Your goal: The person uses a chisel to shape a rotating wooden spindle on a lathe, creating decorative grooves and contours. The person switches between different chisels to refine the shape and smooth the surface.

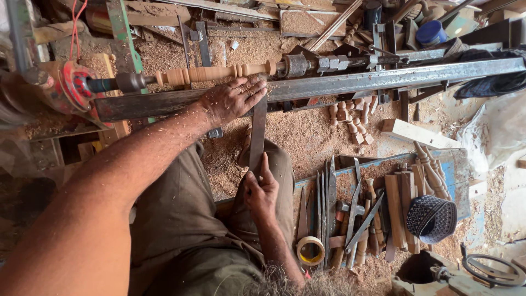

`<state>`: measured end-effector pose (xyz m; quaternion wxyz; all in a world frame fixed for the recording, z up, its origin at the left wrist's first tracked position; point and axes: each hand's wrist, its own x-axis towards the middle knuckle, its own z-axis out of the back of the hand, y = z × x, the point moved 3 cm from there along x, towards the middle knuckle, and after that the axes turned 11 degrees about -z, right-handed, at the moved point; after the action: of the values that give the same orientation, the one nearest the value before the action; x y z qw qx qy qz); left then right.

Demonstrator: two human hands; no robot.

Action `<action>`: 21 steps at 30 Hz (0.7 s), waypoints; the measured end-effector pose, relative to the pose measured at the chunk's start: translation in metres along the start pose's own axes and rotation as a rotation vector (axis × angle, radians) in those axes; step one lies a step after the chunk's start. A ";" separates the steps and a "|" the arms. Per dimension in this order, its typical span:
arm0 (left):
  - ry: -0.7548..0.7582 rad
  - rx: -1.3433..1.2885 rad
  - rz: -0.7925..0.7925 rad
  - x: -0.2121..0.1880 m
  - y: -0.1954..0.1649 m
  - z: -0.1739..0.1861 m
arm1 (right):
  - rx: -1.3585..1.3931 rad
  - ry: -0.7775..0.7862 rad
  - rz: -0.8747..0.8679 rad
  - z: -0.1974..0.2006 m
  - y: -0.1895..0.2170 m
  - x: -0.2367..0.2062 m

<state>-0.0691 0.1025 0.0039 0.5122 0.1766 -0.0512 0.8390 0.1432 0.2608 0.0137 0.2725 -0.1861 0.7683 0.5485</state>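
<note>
Left hand (pixel 233 100) presses long chisel (pixel 257 134) on lathe rail (pixel 383 79) | right hand (pixel 262 192) grips chisel's end | turned wooden spindle (pixel 211 73) just beyond | tools on blue tray (pixel 457 164)

Sawdust and pale wood shavings cover the workshop floor (pixel 307 131) almost everywhere. A low blue wooden tray (pixel 457 164) lies on it, dusty and chipped, with a roll of tape (pixel 310 250) at its near edge and a dark woven cap (pixel 432 218) beside it. Small turned wooden pieces (pixel 350 118) stand in a cluster in the sawdust. Planks and scrap timber (pixel 307 19) pile up at the far side (all powdered with dust). Daylight falls evenly, without hard shadows.
</note>
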 end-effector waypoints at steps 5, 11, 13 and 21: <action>0.067 0.088 -0.043 0.002 0.000 0.001 | 0.055 -0.053 0.046 -0.027 -0.014 -0.001; 0.148 0.086 -0.032 0.001 0.003 0.004 | -0.022 -0.039 0.114 -0.030 -0.018 -0.003; 0.176 0.179 -0.052 0.001 0.006 0.003 | -0.155 -0.024 0.205 -0.016 -0.005 0.004; 0.046 0.246 -0.099 -0.002 0.012 -0.007 | -0.602 0.115 -0.046 0.065 0.073 0.034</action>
<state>-0.0810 0.0974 -0.0024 0.5285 0.2211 0.0728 0.8164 0.0881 0.3465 0.0300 0.1732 -0.3065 0.5809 0.7339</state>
